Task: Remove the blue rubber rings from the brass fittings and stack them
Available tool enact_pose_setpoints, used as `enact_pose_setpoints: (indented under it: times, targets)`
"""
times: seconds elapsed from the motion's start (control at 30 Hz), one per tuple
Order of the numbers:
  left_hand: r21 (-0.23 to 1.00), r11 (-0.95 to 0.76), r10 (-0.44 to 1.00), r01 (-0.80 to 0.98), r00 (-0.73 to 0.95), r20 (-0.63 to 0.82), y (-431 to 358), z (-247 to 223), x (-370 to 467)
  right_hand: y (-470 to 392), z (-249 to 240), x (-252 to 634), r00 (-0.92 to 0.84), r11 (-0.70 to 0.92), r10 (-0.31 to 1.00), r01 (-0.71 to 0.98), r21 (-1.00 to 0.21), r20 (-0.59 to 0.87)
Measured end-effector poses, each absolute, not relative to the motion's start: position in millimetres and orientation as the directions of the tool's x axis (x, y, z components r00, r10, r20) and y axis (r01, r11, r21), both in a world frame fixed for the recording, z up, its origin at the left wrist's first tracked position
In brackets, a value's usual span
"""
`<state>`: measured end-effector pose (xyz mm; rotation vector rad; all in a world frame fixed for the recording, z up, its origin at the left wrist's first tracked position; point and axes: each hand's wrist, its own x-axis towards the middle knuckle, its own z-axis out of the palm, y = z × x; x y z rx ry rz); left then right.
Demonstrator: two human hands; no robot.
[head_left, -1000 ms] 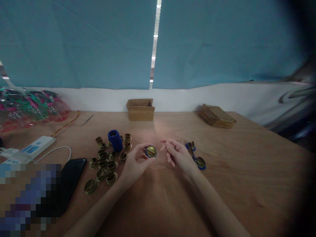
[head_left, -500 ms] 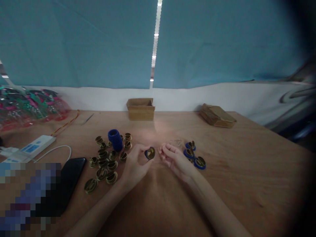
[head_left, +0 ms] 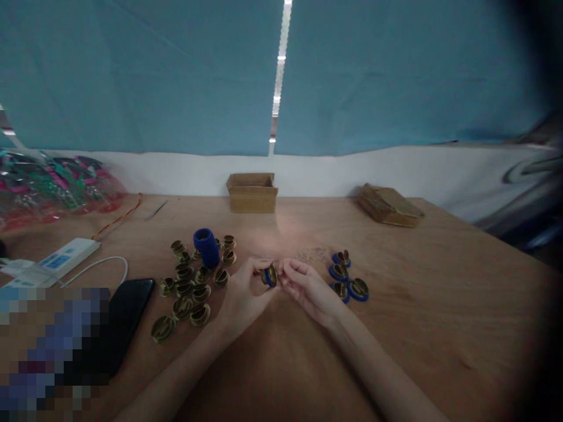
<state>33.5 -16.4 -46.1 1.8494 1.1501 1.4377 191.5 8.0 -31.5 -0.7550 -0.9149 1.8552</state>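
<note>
Near the middle of the table, my left hand grips a round brass-coloured fitting with a blue ring around it, between thumb and fingers. My right hand is pinched close to the fitting's right side; whatever its fingertips hold is too small to make out. To the left lie several brass-coloured fittings around an upright stack of blue rings. Beyond my right wrist are several fittings with blue rings. A scatter of tiny pale pieces lies behind my right hand.
An open cardboard box stands at the back, and another brown box sits farther right. On the left are a black phone, a white power strip with cables, tweezers and plastic-wrapped items.
The fitting in my left hand has turned, so its blue ring now shows more from the side. My right fingertips have come nearer to it.
</note>
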Motion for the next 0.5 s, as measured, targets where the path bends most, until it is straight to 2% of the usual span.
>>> enact_pose_setpoints:
  times: [0.3, 0.5]
  targets:
    - [0.752, -0.56, 0.821, 0.349, 0.111, 0.56, -14.8, -46.6, 32.2, 8.5, -38.1, 189.0, -0.395, -0.21, 0.917, -0.358, -0.91, -0.056]
    - [0.732, -0.568, 0.809, 0.376, 0.092, 0.581, -15.5, -51.5, 31.6, 7.6, -36.3, 187.0, -0.339, -0.022, 0.941, -0.102, -0.995, 0.014]
